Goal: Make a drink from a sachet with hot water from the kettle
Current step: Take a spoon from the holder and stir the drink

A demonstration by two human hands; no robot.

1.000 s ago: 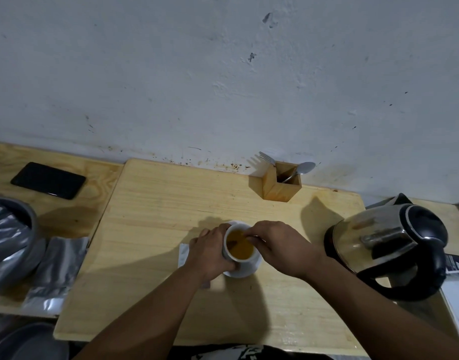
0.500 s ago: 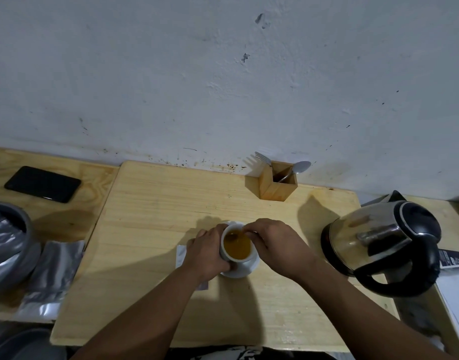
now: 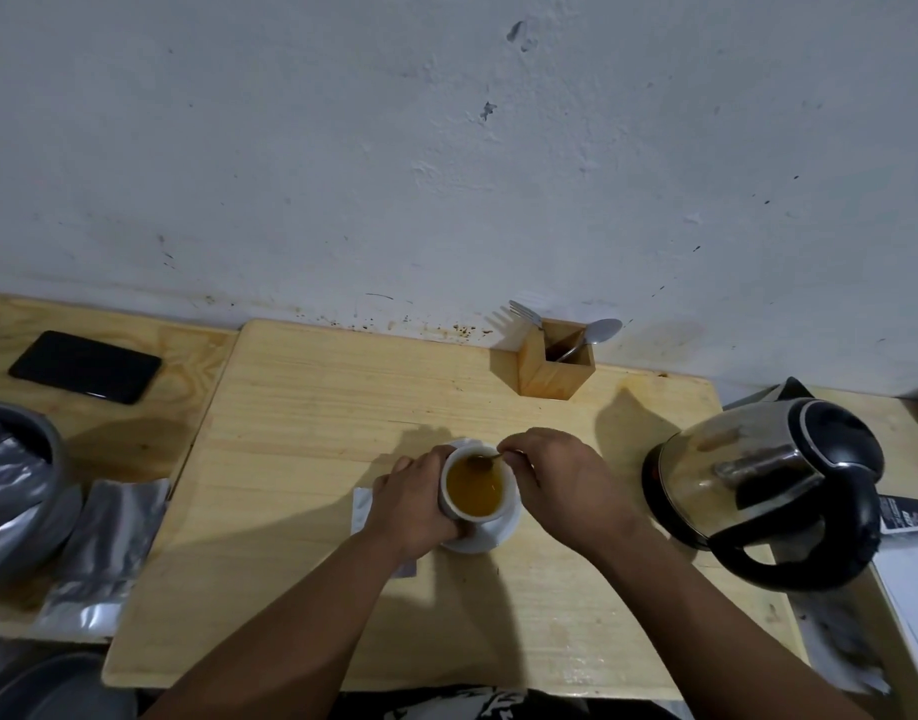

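Cup (image 3: 475, 488) sits on saucer (image 3: 490, 535) at table (image 3: 301, 459) centre, full of amber drink. Left hand (image 3: 413, 504) wraps the cup wall from 9 o'clock, grip closed on it. Right hand (image 3: 561, 483) at 3 o'clock pinches spoon (image 3: 485, 461), bowl dipped at the cup's 12 o'clock. Kettle (image 3: 763, 491) well apart at 3 o'clock. Sachet (image 3: 362, 504) under left hand.

No text can be read anywhere, small white print on a black card (image 3: 909, 517) behind the kettle (image 3: 768, 480) too blurred to make out, no label visible on the silver pouches (image 3: 103, 558) at left, dark phone (image 3: 85, 366) screen blank
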